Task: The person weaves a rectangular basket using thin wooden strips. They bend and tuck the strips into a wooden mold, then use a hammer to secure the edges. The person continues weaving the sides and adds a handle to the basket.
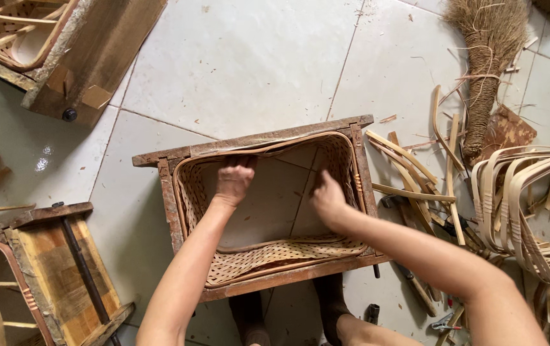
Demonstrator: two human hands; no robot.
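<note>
A rectangular wooden frame [259, 141] stands on the tiled floor in the middle of the head view, with a woven cane basket wall [268, 256] fitted inside it. My left hand [233, 179] reaches into the frame and presses its fingers against the woven far wall under the top rail. My right hand [327, 197] is also inside, fingers curled against the weave near the right far corner. The frame has no bottom, so floor tile shows through. What my fingertips pinch is hidden.
Another wooden frame with weave [50, 45] lies at top left, a third [44, 269] at bottom left. Loose cane strips [416, 173] and bent cane hoops [525, 205] lie at right, beside a straw broom [486, 70]. Small tools [416, 285] lie by my feet.
</note>
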